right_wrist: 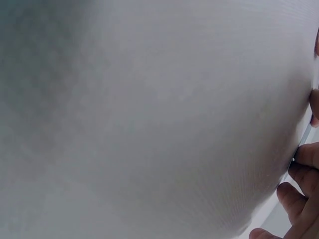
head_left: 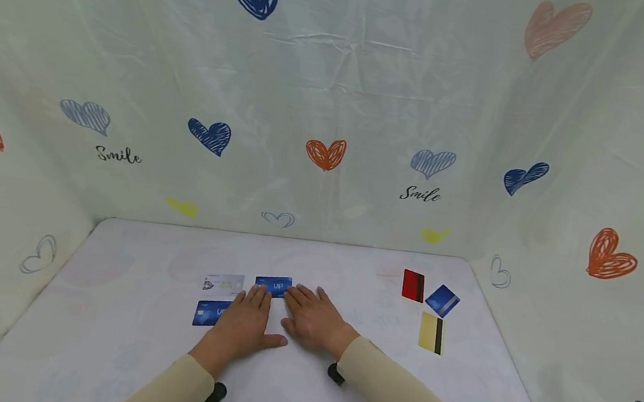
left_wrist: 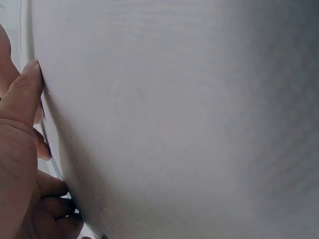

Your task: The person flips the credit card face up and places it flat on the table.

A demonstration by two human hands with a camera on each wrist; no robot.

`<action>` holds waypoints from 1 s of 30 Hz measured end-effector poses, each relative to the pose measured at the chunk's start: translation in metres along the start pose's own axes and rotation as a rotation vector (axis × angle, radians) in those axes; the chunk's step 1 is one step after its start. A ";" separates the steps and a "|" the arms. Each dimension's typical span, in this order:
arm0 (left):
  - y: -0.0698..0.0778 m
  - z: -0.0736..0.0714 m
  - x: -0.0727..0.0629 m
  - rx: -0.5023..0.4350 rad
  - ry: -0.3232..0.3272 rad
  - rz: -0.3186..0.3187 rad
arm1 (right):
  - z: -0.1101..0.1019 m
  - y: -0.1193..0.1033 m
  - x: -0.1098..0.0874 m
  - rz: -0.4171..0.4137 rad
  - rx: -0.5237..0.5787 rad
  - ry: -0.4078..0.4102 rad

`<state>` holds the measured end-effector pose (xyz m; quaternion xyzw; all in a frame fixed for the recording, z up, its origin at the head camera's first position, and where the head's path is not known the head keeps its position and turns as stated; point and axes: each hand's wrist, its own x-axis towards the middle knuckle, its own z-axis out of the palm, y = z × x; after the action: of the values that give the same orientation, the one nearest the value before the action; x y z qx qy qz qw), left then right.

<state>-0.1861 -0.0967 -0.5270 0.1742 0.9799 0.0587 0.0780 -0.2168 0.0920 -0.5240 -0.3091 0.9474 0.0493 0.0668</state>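
A blue card with "VIP" lettering [head_left: 276, 284] lies flat on the white-covered table, between my two hands. My left hand [head_left: 245, 324] rests palm down with straight fingers, its fingertips at the card's lower left edge and its thumb stretched to the right. From the other side, my right hand [head_left: 315, 320] touches the card's right end with its fingertips. Partly under the left hand's outline is a second blue card [head_left: 209, 313]. Just above that one lies a silver-grey card [head_left: 223, 284]. In the left wrist view, thumb and fingers [left_wrist: 22, 97] meet the table surface.
At the right of the table lie a red card [head_left: 412, 285], a smaller-looking blue card [head_left: 442, 301] and a gold card [head_left: 431, 333], each with a stripe. White cloth printed with hearts [head_left: 325, 154] hangs behind the table and along both sides.
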 end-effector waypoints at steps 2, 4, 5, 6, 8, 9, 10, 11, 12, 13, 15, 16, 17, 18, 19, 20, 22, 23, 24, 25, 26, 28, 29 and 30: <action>0.000 -0.001 0.000 -0.006 -0.004 -0.001 | 0.000 0.000 0.001 0.002 0.004 -0.002; 0.000 -0.003 0.000 -0.012 -0.008 -0.003 | 0.001 0.000 0.001 0.002 0.007 -0.005; 0.000 -0.003 0.000 -0.017 -0.008 -0.003 | 0.001 0.000 0.001 0.003 0.008 -0.006; 0.000 -0.003 0.000 -0.019 -0.010 -0.002 | 0.001 -0.001 0.001 0.003 0.006 -0.007; 0.000 -0.004 -0.001 -0.024 -0.011 -0.003 | 0.001 -0.001 0.001 0.003 0.000 -0.008; -0.001 -0.004 -0.001 -0.028 -0.012 -0.004 | 0.001 -0.001 0.001 0.003 -0.003 -0.008; -0.001 -0.004 -0.001 -0.031 -0.014 -0.005 | 0.001 -0.001 0.001 0.004 -0.006 -0.010; -0.001 -0.004 -0.001 -0.034 -0.015 -0.006 | 0.001 -0.001 0.001 0.004 -0.009 -0.011; -0.001 -0.003 -0.001 -0.035 -0.017 -0.007 | 0.001 -0.002 0.001 0.005 -0.012 -0.012; -0.001 -0.003 0.000 -0.037 -0.017 -0.008 | 0.000 -0.002 0.001 0.006 -0.014 -0.014; -0.002 -0.002 0.000 -0.034 -0.016 -0.007 | 0.000 -0.003 0.001 0.007 -0.021 -0.018; -0.002 -0.002 0.000 -0.031 -0.014 -0.005 | 0.000 -0.003 0.001 0.008 -0.023 -0.020; -0.002 -0.002 0.000 -0.028 -0.011 -0.004 | 0.000 -0.003 0.001 0.009 -0.024 -0.021; -0.002 -0.001 0.000 -0.024 -0.008 -0.003 | -0.001 -0.003 0.001 0.010 -0.024 -0.022; -0.002 -0.001 0.000 -0.020 -0.006 -0.002 | -0.001 -0.004 0.001 0.012 -0.023 -0.023; -0.002 0.000 0.000 -0.017 -0.004 -0.001 | -0.001 -0.004 0.001 0.013 -0.023 -0.024; -0.002 0.000 0.000 -0.014 0.000 0.000 | -0.001 -0.004 0.001 0.013 -0.021 -0.022; -0.001 0.000 -0.001 -0.012 0.002 0.000 | -0.001 -0.004 0.001 0.013 -0.021 -0.023; -0.001 0.000 -0.001 -0.010 0.003 0.001 | -0.001 -0.004 0.000 0.014 -0.020 -0.024; -0.001 0.000 -0.001 -0.008 0.004 0.001 | -0.001 -0.004 0.000 0.014 -0.020 -0.023; -0.001 0.000 -0.001 -0.007 0.005 0.001 | -0.001 -0.005 0.000 0.014 -0.020 -0.023; -0.001 0.001 -0.001 -0.005 0.005 0.000 | -0.002 -0.005 0.000 0.012 -0.018 -0.017; -0.001 0.001 -0.001 -0.007 0.003 0.000 | -0.002 -0.005 0.000 0.013 -0.014 -0.018; -0.001 0.001 -0.001 -0.010 0.001 -0.001 | -0.002 -0.005 -0.001 0.013 -0.013 -0.018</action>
<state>-0.1858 -0.0981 -0.5283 0.1733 0.9797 0.0637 0.0784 -0.2134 0.0882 -0.5222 -0.3030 0.9484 0.0585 0.0731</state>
